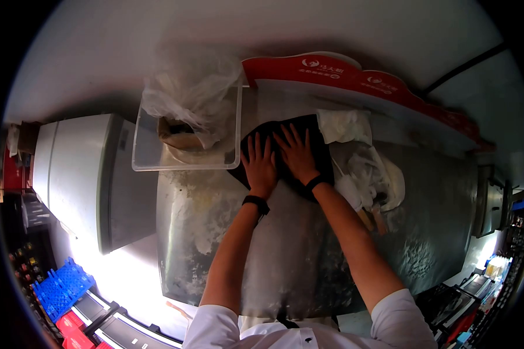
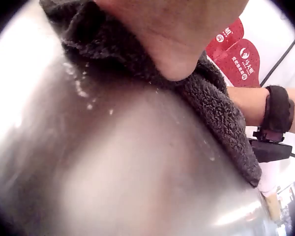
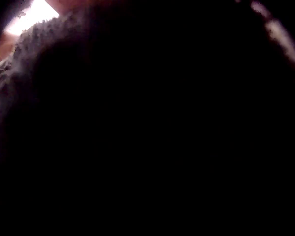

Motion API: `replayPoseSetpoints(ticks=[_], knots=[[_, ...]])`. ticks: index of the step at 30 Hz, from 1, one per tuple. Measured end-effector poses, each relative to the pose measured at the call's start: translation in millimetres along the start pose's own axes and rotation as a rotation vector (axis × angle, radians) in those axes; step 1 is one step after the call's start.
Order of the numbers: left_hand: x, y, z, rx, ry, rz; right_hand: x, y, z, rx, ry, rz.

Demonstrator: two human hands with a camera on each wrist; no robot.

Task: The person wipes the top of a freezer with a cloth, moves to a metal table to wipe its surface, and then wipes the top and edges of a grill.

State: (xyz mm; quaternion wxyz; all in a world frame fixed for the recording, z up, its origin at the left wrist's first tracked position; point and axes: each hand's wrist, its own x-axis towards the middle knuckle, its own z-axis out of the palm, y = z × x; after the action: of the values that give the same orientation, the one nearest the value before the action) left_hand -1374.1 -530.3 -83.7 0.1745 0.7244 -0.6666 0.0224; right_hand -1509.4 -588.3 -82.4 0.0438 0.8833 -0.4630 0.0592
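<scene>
A dark, fuzzy towel (image 1: 322, 160) lies on a stained metal table (image 1: 297, 250). Both hands press on it side by side, fingers straight and spread. The left hand (image 1: 261, 168) is on the towel's left part, and the right hand (image 1: 300, 158) is on its middle. In the left wrist view, the heel of the left hand (image 2: 179, 54) sits on the towel (image 2: 211, 108), whose edge runs along the shiny tabletop with white specks beside it. Dark towel pile (image 3: 14, 73) fills most of the right wrist view, hiding the right fingers there.
Left of the towel stands a clear plastic bin (image 1: 186, 167) holding a plastic bag (image 1: 192, 93) and a brown roll-like object. A white folded cloth (image 1: 344, 126) and crumpled plastic bags (image 1: 367, 174) lie right of it. Behind runs a red-topped sign board (image 1: 332, 70); a white cabinet (image 1: 75, 174) stands left.
</scene>
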Motion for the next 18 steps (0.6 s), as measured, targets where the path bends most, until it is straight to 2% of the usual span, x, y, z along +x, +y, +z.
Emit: replayPoseSetpoints(ticks=[10,15,18], knots=[[27.6,0.6,14.3,-0.048,0.075,-0.013,22.8,13.7,11.3,0.003,0.004,0.022],[26.9,0.2,12.1,-0.067,0.131,0.002,20.3,15.5,8.6,0.014,0.082,0.0],[23.4,-5.9,16.8,-0.036,0.095,-0.002,15.7,7.1,8.9,-0.03,0.021,0.069]])
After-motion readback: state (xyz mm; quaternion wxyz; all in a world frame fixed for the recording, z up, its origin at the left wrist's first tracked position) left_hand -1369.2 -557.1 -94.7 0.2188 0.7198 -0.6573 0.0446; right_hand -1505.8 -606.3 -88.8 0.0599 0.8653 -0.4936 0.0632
